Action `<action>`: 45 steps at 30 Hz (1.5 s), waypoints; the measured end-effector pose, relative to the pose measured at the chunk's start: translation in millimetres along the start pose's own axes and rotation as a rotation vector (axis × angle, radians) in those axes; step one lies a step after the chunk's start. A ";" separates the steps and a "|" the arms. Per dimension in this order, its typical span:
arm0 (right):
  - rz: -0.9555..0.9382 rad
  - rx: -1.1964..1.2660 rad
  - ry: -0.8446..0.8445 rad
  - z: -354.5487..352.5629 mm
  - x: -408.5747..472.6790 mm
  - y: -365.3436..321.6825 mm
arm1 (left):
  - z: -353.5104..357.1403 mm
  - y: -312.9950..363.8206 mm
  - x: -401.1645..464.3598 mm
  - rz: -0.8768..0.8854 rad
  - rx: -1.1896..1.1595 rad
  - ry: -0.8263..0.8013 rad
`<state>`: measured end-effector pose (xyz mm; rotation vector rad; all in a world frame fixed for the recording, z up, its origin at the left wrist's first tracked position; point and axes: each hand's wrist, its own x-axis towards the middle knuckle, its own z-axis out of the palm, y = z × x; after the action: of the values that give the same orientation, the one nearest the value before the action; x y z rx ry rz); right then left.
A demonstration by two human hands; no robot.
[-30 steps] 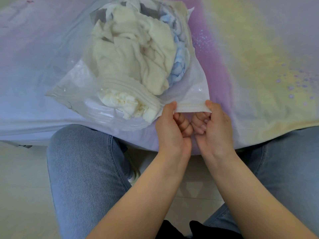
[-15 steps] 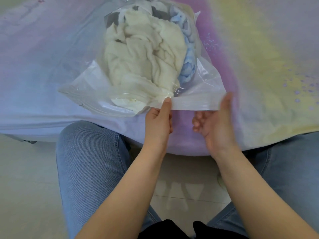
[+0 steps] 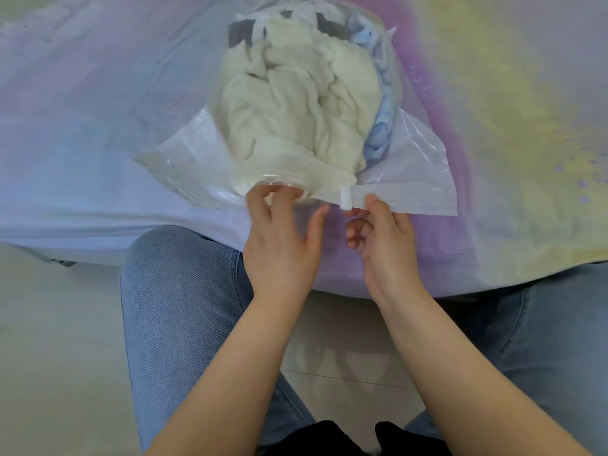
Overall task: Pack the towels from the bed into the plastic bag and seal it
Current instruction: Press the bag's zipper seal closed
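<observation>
The plastic bag (image 3: 411, 169), stuffed with towels (image 3: 296, 103), is lying on the bed (image 3: 98, 126) near its front edge. Its zip strip is running left to right just ahead of both hands. The right hand (image 3: 381, 232) is pinching the strip beside the white slider (image 3: 346, 199); the left hand (image 3: 283, 238) is released, fingertips touching the unsealed bulging stretch. The slider probably needs to travel leftward, where open bedsheet is lying beyond the bag
</observation>
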<state>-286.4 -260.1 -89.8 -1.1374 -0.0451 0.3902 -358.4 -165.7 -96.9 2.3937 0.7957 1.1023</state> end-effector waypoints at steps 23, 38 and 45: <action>0.103 -0.192 -0.014 16.7 12.2 -11.3 | 12.7 -11.9 20.2 0.107 -0.156 -0.438; -0.043 -0.316 -0.073 -2.8 12.1 -8.2 | 22.1 43.9 9.7 -0.515 -0.901 -0.532; -0.084 -0.114 0.019 -3.7 4.2 4.6 | 31.4 52.3 -1.2 -0.718 -1.176 -0.416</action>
<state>-283.0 -260.3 -96.1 -1.2477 -0.0991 0.3046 -317.2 -209.7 -88.1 1.1184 0.5288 0.4788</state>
